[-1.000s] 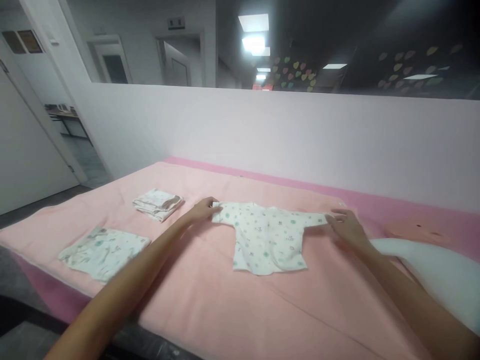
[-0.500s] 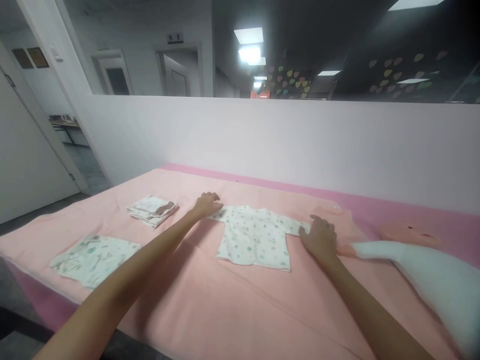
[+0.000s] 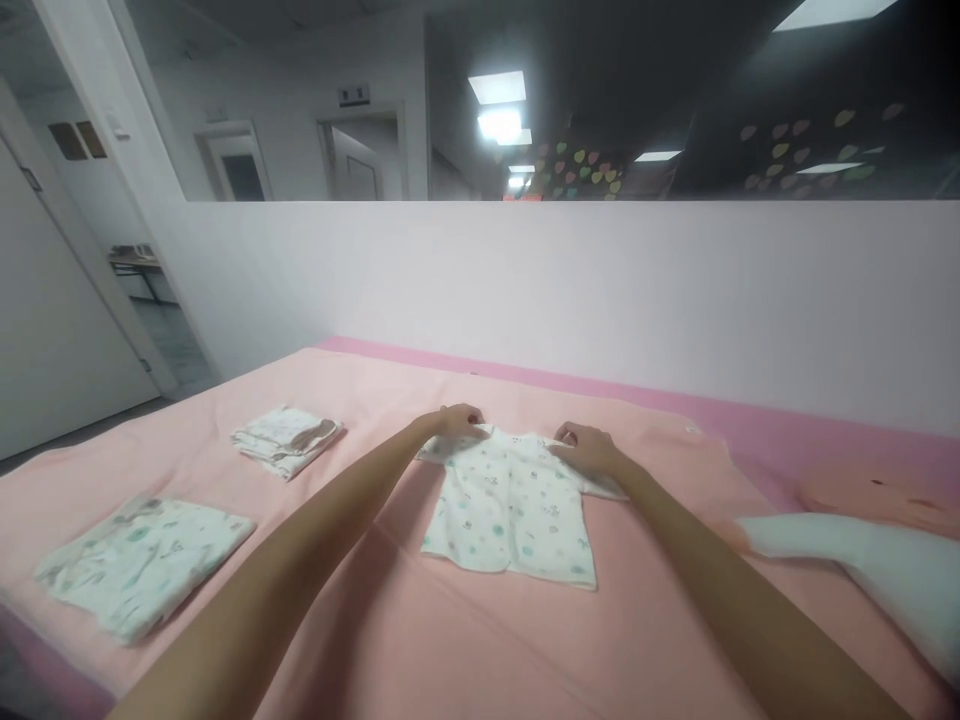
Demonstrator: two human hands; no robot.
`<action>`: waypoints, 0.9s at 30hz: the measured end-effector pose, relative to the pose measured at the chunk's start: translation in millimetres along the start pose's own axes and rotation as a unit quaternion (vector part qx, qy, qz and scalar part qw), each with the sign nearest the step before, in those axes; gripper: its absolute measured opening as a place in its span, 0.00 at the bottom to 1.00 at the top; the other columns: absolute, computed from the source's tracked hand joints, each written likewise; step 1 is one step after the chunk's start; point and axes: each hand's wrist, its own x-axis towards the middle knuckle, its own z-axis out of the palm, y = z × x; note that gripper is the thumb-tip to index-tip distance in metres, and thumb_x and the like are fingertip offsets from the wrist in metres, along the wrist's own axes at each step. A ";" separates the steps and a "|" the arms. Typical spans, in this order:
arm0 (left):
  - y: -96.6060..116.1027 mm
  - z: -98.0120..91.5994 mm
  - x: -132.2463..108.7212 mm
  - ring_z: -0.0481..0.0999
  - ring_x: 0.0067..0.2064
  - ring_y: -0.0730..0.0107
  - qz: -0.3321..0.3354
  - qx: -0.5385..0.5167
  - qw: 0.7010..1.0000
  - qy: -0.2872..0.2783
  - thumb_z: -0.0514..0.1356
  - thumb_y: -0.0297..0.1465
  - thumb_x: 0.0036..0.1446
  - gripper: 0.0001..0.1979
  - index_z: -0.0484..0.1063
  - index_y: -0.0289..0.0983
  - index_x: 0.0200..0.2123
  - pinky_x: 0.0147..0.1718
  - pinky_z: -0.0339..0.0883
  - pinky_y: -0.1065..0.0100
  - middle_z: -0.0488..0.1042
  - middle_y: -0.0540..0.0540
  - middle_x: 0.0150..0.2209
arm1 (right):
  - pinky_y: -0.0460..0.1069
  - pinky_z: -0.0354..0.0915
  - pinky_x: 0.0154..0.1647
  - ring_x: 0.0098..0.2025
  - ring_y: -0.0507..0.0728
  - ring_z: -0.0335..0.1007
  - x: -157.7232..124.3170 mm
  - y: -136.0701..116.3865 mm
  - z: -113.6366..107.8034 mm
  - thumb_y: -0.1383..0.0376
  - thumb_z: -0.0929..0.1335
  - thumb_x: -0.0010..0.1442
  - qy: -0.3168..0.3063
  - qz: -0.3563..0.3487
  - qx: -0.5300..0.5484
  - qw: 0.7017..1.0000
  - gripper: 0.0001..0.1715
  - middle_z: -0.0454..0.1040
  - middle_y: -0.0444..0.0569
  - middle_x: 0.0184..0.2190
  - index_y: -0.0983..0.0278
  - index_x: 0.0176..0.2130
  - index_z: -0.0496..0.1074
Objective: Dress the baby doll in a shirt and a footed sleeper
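A small white baby shirt [image 3: 510, 510] with a green and pink print lies flat on the pink blanket [image 3: 465, 640]. Its sleeves are folded in toward the body. My left hand [image 3: 457, 419] pinches the shirt's far left shoulder. At the far right shoulder, near the collar, my right hand [image 3: 589, 447] has its fingers closed on the cloth. Both arms reach forward across the blanket.
A folded printed garment [image 3: 139, 560] lies at the near left, and a smaller folded stack [image 3: 286, 438] farther back on the left. A white cushion [image 3: 870, 575] and a peach-coloured item [image 3: 874, 490] lie at the right. A pale wall stands behind the table.
Both hands have moved inward from the sleeve ends to the shoulders, and the spread sleeves are now folded in. The view has shifted a little.
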 end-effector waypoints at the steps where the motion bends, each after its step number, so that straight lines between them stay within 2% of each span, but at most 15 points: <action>1: -0.3 0.2 -0.5 0.79 0.47 0.57 0.007 -0.003 1.000 0.007 0.64 0.54 0.54 0.22 0.77 0.44 0.42 0.49 0.69 0.61 0.81 0.47 0.47 | 0.51 0.65 0.42 0.37 0.57 0.71 2.2 1.0 -1.9 0.47 0.68 0.61 -0.012 -0.006 0.009 1.000 0.21 0.77 0.46 0.35 0.60 0.42 0.77; 3: -1.3 1.6 -4.1 0.79 0.48 0.57 0.014 -0.005 0.999 0.032 0.60 0.54 0.59 0.21 0.76 0.44 0.43 0.51 0.68 0.60 0.80 0.47 0.48 | 0.50 0.65 0.39 0.36 0.56 0.71 4.0 3.0 -3.3 0.47 0.66 0.63 -0.015 -0.018 0.023 0.999 0.22 0.77 0.46 0.36 0.60 0.43 0.76; 5: -4.0 3.3 -11.1 0.78 0.49 0.56 0.020 0.002 0.998 0.059 0.56 0.54 0.62 0.22 0.76 0.44 0.44 0.53 0.67 0.58 0.79 0.45 0.49 | 0.50 0.65 0.40 0.39 0.57 0.71 2.1 5.7 -1.9 0.46 0.63 0.65 0.002 -0.020 0.024 1.000 0.24 0.76 0.49 0.40 0.61 0.43 0.75; 8: -14.8 1.4 -25.7 0.78 0.46 0.54 0.014 0.022 0.996 0.085 0.56 0.55 0.61 0.23 0.75 0.43 0.43 0.51 0.68 0.56 0.80 0.43 0.46 | 0.54 0.65 0.44 0.42 0.61 0.70 -5.9 16.2 -1.9 0.44 0.64 0.64 0.014 -0.022 0.007 1.000 0.26 0.76 0.53 0.41 0.63 0.38 0.73; 11: -34.0 -11.1 -40.6 0.79 0.42 0.53 -0.032 0.024 0.997 0.062 0.57 0.58 0.58 0.26 0.74 0.42 0.42 0.44 0.69 0.58 0.81 0.43 0.43 | 0.55 0.65 0.41 0.37 0.62 0.71 -15.7 38.9 -14.4 0.42 0.63 0.64 -0.033 -0.002 -0.014 0.999 0.27 0.76 0.53 0.35 0.62 0.34 0.72; 14: -54.5 -30.2 -51.5 0.78 0.40 0.54 -0.053 0.019 0.998 0.006 0.62 0.59 0.52 0.26 0.75 0.42 0.37 0.40 0.69 0.60 0.81 0.43 0.41 | 0.55 0.66 0.39 0.36 0.63 0.73 -24.3 66.4 -37.8 0.39 0.66 0.60 -0.106 0.019 -0.015 0.994 0.28 0.78 0.53 0.35 0.60 0.34 0.74; 16: -63.9 -40.7 -55.8 0.78 0.37 0.55 -0.049 0.014 0.999 -0.020 0.64 0.56 0.50 0.23 0.75 0.42 0.33 0.39 0.69 0.61 0.80 0.44 0.38 | 0.55 0.67 0.39 0.37 0.64 0.74 -30.4 78.7 -51.1 0.39 0.69 0.57 -0.128 0.025 -0.001 0.992 0.27 0.79 0.53 0.36 0.59 0.35 0.75; 18: -67.4 -45.5 -58.9 0.78 0.38 0.56 -0.045 0.011 0.999 -0.017 0.64 0.53 0.50 0.20 0.76 0.42 0.33 0.39 0.69 0.62 0.80 0.44 0.38 | 0.55 0.68 0.39 0.38 0.65 0.75 -37.7 81.0 -56.3 0.39 0.69 0.57 -0.126 0.045 0.039 0.990 0.28 0.79 0.54 0.37 0.59 0.38 0.76; 20: -64.5 -43.3 -62.9 0.78 0.42 0.55 -0.048 0.011 0.999 0.013 0.64 0.49 0.52 0.18 0.76 0.42 0.37 0.42 0.70 0.62 0.80 0.44 0.43 | 0.56 0.70 0.40 0.40 0.65 0.76 -46.4 72.8 -51.6 0.40 0.68 0.59 -0.081 0.080 0.069 0.991 0.29 0.80 0.55 0.41 0.59 0.44 0.76; 23: -46.9 -28.6 -77.7 0.75 0.51 0.49 -0.060 0.030 0.995 0.077 0.63 0.45 0.55 0.19 0.75 0.42 0.45 0.52 0.68 0.56 0.76 0.40 0.52 | 0.62 0.69 0.51 0.52 0.71 0.73 -64.8 45.3 -32.4 0.45 0.71 0.56 0.060 0.101 0.009 0.993 0.33 0.77 0.59 0.51 0.62 0.53 0.74; 25: -25.8 -14.5 -97.3 0.69 0.58 0.45 -0.053 0.054 0.988 0.137 0.61 0.44 0.59 0.20 0.73 0.41 0.51 0.59 0.62 0.49 0.71 0.38 0.58 | 0.66 0.64 0.59 0.60 0.74 0.67 -84.0 20.6 -18.7 0.48 0.70 0.58 0.138 0.066 -0.036 0.988 0.34 0.74 0.60 0.56 0.62 0.57 0.72; 27: 1.3 0.4 -124.6 0.68 0.59 0.45 -0.009 0.077 0.977 0.197 0.58 0.43 0.64 0.18 0.72 0.41 0.52 0.60 0.60 0.48 0.70 0.38 0.58 | 0.65 0.64 0.61 0.60 0.70 0.67 -109.7 -7.0 -8.2 0.49 0.67 0.63 0.156 0.016 -0.011 0.988 0.29 0.73 0.57 0.57 0.60 0.58 0.71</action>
